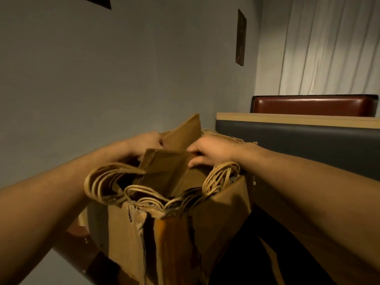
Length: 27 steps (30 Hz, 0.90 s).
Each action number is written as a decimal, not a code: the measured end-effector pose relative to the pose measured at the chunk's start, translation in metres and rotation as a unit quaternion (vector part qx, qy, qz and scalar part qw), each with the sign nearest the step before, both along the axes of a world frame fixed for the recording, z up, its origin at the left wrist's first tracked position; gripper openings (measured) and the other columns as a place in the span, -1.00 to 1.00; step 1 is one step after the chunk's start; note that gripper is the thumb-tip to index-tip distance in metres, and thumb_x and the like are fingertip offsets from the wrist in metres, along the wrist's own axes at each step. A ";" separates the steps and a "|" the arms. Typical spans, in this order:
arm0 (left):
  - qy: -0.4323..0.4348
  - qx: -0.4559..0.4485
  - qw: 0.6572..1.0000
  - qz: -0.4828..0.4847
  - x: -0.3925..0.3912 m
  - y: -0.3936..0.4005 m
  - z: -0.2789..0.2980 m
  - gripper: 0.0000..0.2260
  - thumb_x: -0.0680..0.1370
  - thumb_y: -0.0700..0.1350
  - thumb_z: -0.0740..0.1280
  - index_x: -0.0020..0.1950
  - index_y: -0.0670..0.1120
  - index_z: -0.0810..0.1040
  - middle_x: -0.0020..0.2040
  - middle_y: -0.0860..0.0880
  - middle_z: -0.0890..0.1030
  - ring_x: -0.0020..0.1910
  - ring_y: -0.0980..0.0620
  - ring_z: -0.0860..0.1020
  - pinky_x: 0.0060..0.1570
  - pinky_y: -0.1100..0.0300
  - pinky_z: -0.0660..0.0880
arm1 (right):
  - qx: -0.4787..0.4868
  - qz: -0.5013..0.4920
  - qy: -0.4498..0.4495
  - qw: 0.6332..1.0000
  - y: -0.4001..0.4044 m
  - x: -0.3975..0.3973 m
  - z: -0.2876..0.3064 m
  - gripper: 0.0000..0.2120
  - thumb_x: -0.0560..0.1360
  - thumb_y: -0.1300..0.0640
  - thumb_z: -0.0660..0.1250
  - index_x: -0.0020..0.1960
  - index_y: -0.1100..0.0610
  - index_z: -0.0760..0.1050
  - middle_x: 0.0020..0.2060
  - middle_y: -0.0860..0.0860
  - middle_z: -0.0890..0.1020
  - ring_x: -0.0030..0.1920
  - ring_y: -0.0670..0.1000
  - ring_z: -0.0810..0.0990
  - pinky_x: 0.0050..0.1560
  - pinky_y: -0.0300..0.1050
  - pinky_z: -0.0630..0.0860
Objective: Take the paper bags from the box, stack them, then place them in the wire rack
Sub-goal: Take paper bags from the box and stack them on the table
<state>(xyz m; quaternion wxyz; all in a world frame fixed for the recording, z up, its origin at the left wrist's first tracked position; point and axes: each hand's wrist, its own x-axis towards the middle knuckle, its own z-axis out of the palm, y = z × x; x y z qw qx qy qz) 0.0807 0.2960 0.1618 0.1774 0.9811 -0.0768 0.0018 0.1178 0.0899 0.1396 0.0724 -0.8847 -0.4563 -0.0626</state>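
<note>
Head view: both arms reach into the box [216, 204], a worn brown cardboard carton with torn, frayed corners, taken here as landmark. Bags [164, 169] stand packed inside the box, flat brown kraft paper, their twisted-paper handles looping up over the near rim in two bunches. Left hand [144, 145] is at the far-left side of the box, fingers curled round the edge of a raised bag panel; right hand [209, 152] is at the far-right side, fingers and thumb pinching the top edge of the same bundle. Wire rack not in frame. Judgement: step in hand is drawing a bundle out of the box. To do it well, grip bag bodies rather than handles, lift straight up so handles do not snag on the rim or on neighbouring loops, and keep edges aligned for stacking. Paper looks thin, creased and likely to tear if pulled at an angle. Beyond the box: grey padded seat back, red seat, white curtain.
</note>
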 end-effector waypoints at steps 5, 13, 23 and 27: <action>0.024 -0.167 0.984 0.059 0.096 0.141 -0.020 -0.54 0.22 0.00 0.63 0.03 -0.13 0.62 -0.11 -0.03 0.71 -0.04 -0.04 0.69 -0.20 0.16 0.64 | 0.192 -0.074 0.009 0.979 -0.020 0.009 0.022 -0.77 0.57 0.03 0.33 0.21 0.02 0.53 0.15 -0.05 0.57 0.18 -0.04 0.51 0.29 0.08 0.46; -0.020 -0.176 0.983 -0.058 -0.045 0.010 0.024 -0.82 0.59 -0.19 0.32 -0.09 -0.01 0.71 -0.13 0.02 0.73 -0.12 0.07 0.63 0.00 0.18 0.54 | -0.005 0.042 -0.210 0.977 0.005 -0.020 0.025 -0.86 0.54 -0.02 0.35 0.05 -0.01 0.49 0.05 -0.08 0.47 0.07 -0.08 0.44 0.30 0.11 0.38; -0.064 -0.184 0.980 -0.036 -0.069 -0.004 0.030 -0.80 0.61 -0.02 0.29 -0.05 -0.02 0.71 -0.16 0.06 0.72 -0.11 0.03 0.65 0.05 0.11 0.55 | -0.009 0.035 -0.244 0.969 -0.008 -0.033 0.040 -0.88 0.56 0.03 0.33 0.08 -0.02 0.46 -0.05 -0.13 0.43 -0.06 -0.14 0.38 0.16 -0.04 0.44; -0.192 -0.234 0.952 0.052 -0.084 -0.012 0.057 -0.61 0.60 0.20 0.18 -0.14 -0.04 0.63 -0.23 0.04 0.60 -0.23 0.05 0.53 -0.22 0.20 0.40 | 0.127 -0.025 -0.216 0.968 -0.041 -0.042 0.073 -0.76 0.55 0.09 0.35 0.18 0.00 0.41 0.03 -0.12 0.50 0.01 -0.10 0.47 0.08 -0.06 0.51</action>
